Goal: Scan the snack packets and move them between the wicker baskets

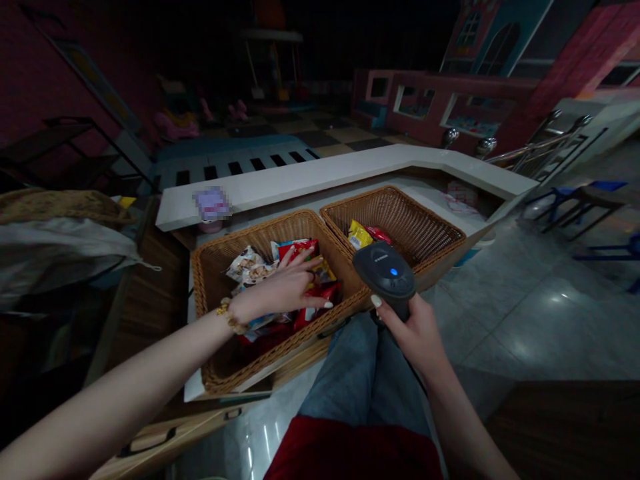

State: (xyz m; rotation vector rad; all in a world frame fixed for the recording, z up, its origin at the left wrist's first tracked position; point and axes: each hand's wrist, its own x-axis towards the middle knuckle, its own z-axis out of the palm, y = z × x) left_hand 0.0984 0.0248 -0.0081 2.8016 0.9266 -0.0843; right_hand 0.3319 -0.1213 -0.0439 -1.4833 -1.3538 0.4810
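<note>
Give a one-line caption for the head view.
The left hand reaches into a wicker basket of snack packets while the right hand holds a black barcode scanner.

Children's play centre checkout: white counter (320, 175), wicker snack baskets (240, 244), barcode scanner (385, 273), playhouse (493, 40) behind.

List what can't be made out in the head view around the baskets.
Head view only:
Packets in the near wicker basket: lower ones hidden by the left hand.
Barcode scanner: grip hidden by the right hand; its lettering too small.
Item on the white counter: pixelated blur.
</note>
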